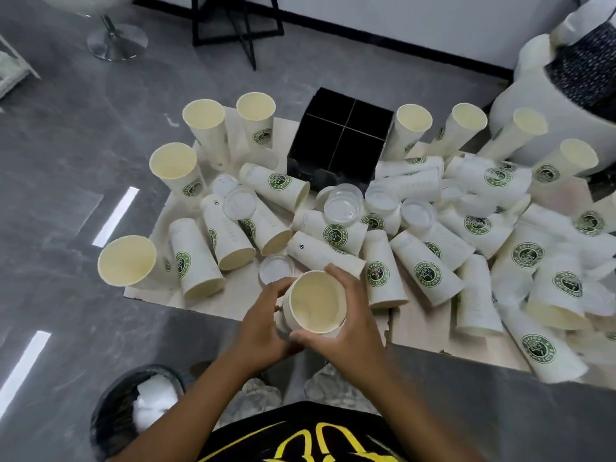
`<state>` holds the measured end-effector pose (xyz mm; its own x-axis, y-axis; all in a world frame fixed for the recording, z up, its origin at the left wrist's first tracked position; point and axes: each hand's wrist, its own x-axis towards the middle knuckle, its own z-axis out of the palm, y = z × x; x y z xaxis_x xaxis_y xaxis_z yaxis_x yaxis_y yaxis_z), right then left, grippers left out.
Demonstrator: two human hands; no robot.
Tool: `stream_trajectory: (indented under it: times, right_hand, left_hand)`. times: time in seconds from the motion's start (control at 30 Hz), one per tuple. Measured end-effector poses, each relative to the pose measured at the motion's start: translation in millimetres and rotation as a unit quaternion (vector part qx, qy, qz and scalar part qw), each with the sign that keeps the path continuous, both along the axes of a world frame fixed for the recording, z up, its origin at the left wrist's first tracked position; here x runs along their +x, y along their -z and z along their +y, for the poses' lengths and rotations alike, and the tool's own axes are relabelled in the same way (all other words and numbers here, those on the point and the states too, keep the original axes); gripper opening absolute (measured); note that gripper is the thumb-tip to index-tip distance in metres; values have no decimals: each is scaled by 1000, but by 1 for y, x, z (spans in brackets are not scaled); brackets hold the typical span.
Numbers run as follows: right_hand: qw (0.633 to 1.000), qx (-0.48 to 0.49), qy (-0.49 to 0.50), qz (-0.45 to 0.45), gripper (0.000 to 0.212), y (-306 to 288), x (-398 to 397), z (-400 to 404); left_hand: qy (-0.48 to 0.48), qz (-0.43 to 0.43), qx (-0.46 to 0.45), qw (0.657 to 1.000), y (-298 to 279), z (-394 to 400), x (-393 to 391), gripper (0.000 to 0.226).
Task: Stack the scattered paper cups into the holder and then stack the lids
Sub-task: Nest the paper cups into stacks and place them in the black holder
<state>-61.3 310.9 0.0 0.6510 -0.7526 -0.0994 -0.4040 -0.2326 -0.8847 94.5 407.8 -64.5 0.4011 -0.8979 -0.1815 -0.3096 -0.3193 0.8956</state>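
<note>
A person in a black shirt with yellow lettering stands at the near edge of a pale counter [433,331], holding one upright paper cup [315,303] between both hands just above that edge, its cream interior open to the ceiling. The left hand [263,323] wraps the cup's left side and the right hand [346,315] curls over its right rim, thumb at the front; each grip is pressed around the cup rather than spread. Whether a second cup nests beneath it cannot be told. Behind, a black four-compartment holder [340,141] sits at the far middle of the counter, all its visible sections dark. Dozens of white cups with green round logos lie toppled [426,266] across the centre and right, overlapping one another, while a handful stand upright [173,165] along the left and far edges. Clear plastic lids [343,203] rest among the fallen cups near the holder's front, and another lid [276,269] lies just beyond the hands. On the grey floor at lower left stands a dark bin [133,418] holding white crumpled material.
</note>
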Motion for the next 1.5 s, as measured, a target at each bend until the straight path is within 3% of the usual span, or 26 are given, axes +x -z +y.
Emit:
stream_trajectory:
  times: [0.23,0.53,0.87,1.23,1.5]
  right_hand:
    - [997,38,-67,-18,96,11,12,-7]
    - [995,31,-77,-56,90,21,18,-45]
    - [990,15,-134,-50,82,31,26,-42]
    - [993,24,-117,-21,86,24,25,-33]
    - [996,31,-80,-5,86,22,25,-22]
  left_hand:
    - [-79,-11,51,996,3,4,-2,95]
    - [-145,20,31,989,-18,-18,2,91]
    - [-137,36,-12,990,-59,9,3,104]
    - [-77,64,-8,995,-49,20,33,73]
    - [-19,79,-31,996,-41,13,53,75]
